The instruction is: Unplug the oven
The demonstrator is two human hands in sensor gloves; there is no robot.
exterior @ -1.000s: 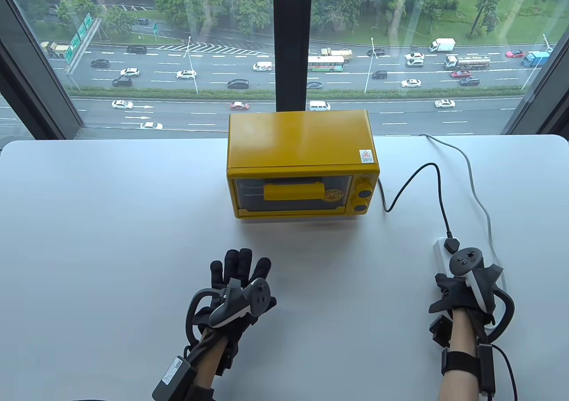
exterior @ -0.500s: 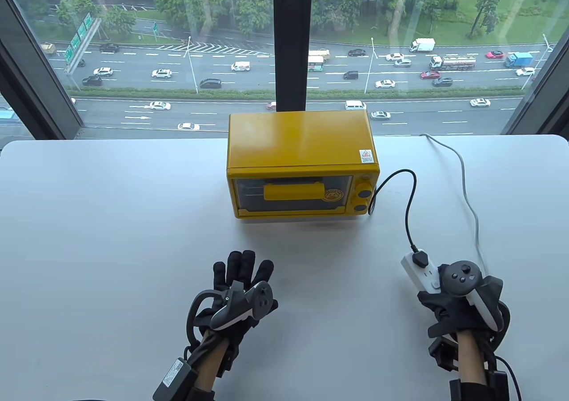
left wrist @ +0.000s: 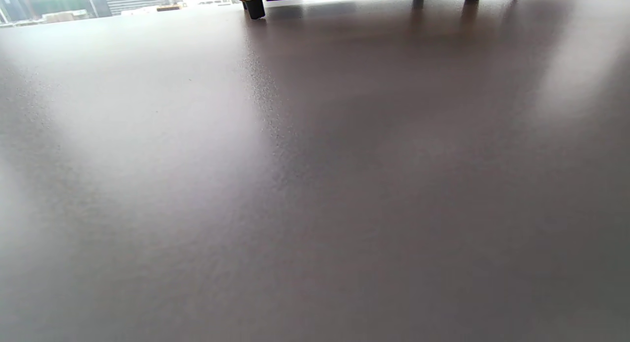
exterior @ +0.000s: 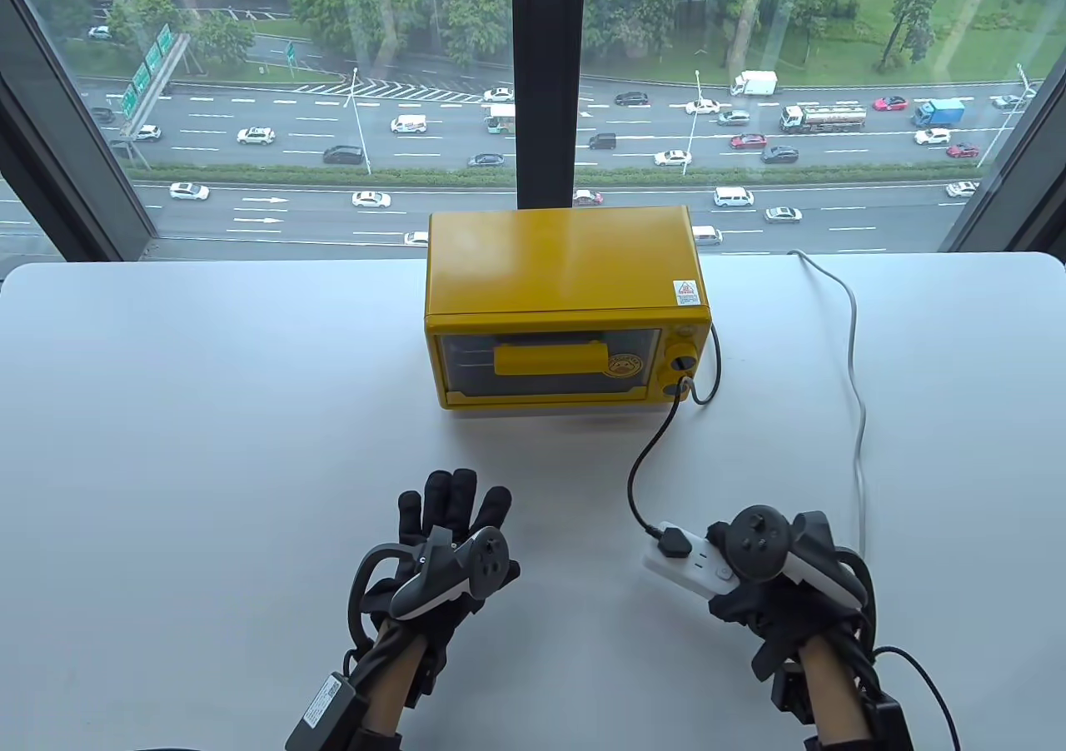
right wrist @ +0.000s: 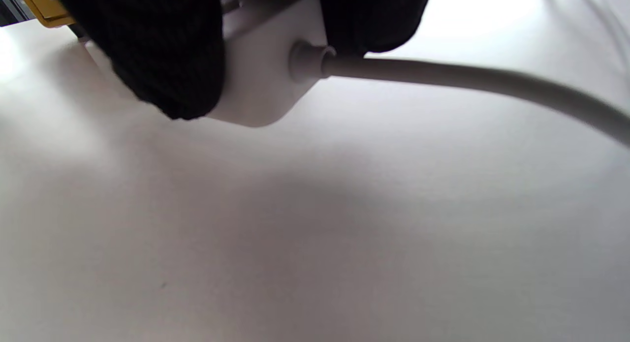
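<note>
While right hand (exterior: 783, 609) grips power strip (exterior: 687, 566) | left hand (exterior: 441, 551) fingers spread flat

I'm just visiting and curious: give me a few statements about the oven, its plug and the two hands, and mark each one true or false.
1. The black plug sits in the white power strip. True.
2. The right hand holds the power strip. True.
3. The left hand grips the black cord. False: it lies flat on the table, touching no cord.
4. The yellow oven has its door open. False: the door is closed.
</note>
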